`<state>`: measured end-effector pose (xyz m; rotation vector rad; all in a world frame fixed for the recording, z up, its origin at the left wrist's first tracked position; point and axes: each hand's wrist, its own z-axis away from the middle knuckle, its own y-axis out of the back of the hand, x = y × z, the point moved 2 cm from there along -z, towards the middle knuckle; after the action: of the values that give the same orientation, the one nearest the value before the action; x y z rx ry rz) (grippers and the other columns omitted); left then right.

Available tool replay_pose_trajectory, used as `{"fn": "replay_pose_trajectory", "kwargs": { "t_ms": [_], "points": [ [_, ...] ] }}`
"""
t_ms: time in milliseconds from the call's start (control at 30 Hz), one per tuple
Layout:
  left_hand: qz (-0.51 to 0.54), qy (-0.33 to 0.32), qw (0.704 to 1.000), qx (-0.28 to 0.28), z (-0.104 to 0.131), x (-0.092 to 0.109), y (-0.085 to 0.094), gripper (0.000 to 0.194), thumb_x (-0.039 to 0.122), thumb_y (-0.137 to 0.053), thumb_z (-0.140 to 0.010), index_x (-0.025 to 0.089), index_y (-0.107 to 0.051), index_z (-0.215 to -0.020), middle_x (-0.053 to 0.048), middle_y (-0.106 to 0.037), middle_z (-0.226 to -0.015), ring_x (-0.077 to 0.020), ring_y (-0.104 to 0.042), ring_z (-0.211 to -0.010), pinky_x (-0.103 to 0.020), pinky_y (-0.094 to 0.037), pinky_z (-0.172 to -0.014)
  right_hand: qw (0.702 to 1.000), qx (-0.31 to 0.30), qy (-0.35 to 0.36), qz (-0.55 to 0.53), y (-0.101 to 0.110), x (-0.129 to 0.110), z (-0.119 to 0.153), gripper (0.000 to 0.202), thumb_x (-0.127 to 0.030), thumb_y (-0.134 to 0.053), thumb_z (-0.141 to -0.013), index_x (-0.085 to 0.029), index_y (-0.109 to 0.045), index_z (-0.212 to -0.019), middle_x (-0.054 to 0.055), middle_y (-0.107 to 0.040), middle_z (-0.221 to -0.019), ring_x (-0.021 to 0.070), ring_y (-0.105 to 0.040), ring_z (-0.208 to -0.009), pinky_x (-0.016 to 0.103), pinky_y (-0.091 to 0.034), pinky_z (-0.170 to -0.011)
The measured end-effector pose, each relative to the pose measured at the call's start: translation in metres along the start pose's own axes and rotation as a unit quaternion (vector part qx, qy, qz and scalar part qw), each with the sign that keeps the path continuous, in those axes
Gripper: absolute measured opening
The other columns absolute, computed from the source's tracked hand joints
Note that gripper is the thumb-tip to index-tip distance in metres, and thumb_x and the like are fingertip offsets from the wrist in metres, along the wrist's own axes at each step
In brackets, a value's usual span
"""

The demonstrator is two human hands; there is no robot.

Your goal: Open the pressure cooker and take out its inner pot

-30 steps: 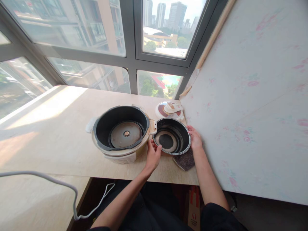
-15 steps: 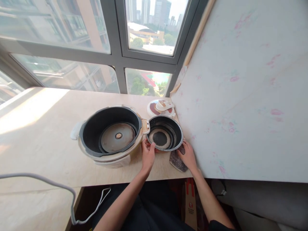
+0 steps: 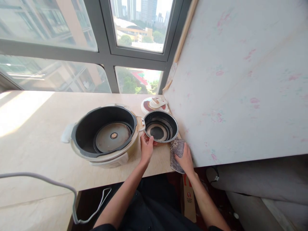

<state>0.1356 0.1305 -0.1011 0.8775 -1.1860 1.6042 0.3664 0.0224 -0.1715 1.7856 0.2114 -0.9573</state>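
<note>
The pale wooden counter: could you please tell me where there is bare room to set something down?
The pale wooden counter lies bare left of the beige cooker base, out to the window, and along its front edge. The right corner is crowded: black inner pot, round white lid and grey speckled cloth sit against the wall, with left hand and right hand there.

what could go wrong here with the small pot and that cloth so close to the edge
The cloth under the right hand overhangs the counter edge and could slide off. The left hand holds only the small pot rim, so it might tip or knock the cooker beside it.
</note>
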Motion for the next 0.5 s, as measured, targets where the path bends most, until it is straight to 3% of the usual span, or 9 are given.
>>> {"fn": "replay_pose_trajectory", "kwargs": {
  "t_ms": [133, 233, 367, 500],
  "points": [
    [-0.008, 0.057, 0.997, -0.044, 0.009, -0.003, 0.012, 0.051, 0.041, -0.060, -0.094, 0.015, -0.045, -0.134, -0.006, -0.061, -0.094, -0.0174, -0.069, -0.072, -0.034, -0.058, -0.072, 0.997, 0.026, -0.070, -0.032, 0.018, -0.005, -0.011, 0.088, -0.034, -0.069, -0.065, -0.020, -0.047, -0.149, 0.016, -0.055, -0.146, 0.0395, -0.050, -0.137, 0.055, -0.035, -0.117],
    [-0.038, 0.091, 0.991, -0.089, 0.020, -0.008, 0.026, 0.046, 0.044, -0.067, -0.087, 0.014, -0.056, -0.120, -0.007, -0.063, -0.093, -0.0171, -0.069, -0.071, -0.033, -0.057, -0.071, 0.981, 0.070, -0.123, -0.131, 0.032, -0.003, -0.015, 0.076, -0.036, -0.073, -0.058, -0.018, -0.061, -0.131, 0.014, -0.065, -0.133, 0.0371, -0.058, -0.127, 0.052, -0.040, -0.114],
    [-0.065, 0.112, 0.980, -0.153, 0.037, -0.017, 0.036, 0.043, 0.041, -0.075, -0.078, 0.013, -0.061, -0.109, -0.005, -0.063, -0.088, -0.0169, -0.068, -0.072, -0.031, -0.055, -0.069, 0.919, 0.071, -0.217, -0.320, 0.036, -0.001, -0.002, 0.063, -0.040, -0.081, -0.053, -0.018, -0.066, -0.111, 0.007, -0.074, -0.104, 0.0290, -0.070, -0.096, 0.040, -0.057, -0.088],
    [-0.084, 0.112, 0.965, -0.220, 0.056, -0.022, 0.029, 0.050, 0.045, -0.076, -0.078, 0.014, -0.063, -0.115, -0.008, -0.065, -0.098, -0.0195, -0.067, -0.083, -0.033, -0.054, -0.074, 0.863, 0.033, -0.259, -0.432, 0.036, -0.024, 0.020, 0.050, -0.038, -0.083, -0.054, -0.021, -0.068, -0.099, 0.002, -0.075, -0.083, 0.0231, -0.070, -0.070, 0.032, -0.057, -0.064]
  ]
}}
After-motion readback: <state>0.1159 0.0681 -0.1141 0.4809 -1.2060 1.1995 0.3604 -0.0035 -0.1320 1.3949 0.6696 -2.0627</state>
